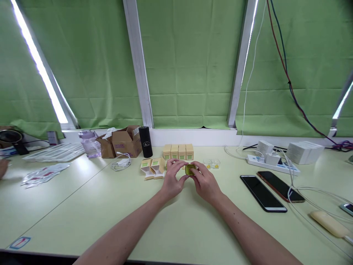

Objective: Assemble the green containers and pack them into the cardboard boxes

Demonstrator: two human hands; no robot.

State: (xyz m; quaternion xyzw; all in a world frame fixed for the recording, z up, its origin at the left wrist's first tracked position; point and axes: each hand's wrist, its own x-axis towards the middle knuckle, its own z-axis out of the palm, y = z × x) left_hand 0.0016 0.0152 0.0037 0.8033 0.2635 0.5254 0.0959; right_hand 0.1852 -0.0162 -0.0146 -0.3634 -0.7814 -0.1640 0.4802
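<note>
A small olive-green, square piece with rounded corners point(190, 169) is held between my two hands over the table; its exact kind is too small to tell. My left hand point(173, 177) has its thumb and fingers closed at the piece's left edge. From the other side, my right hand point(204, 182) pinches it, its fingers covering part of the face. Two opened small cardboard boxes point(152, 168) lie left of my left hand. Behind my hands stands a row of small tan boxes point(178, 152) with green labels. Beyond my right hand rests a clear plastic tray point(211, 164) with yellow bits in it.
Left are a black cylinder point(145, 142), a cardboard carton point(126, 141), a coiled white cable point(121, 162) and a purple bottle point(90, 144). Right lie two phones point(263, 194), a power strip point(273, 165) and loose cables. Another person's hand point(3, 168) shows at the far left.
</note>
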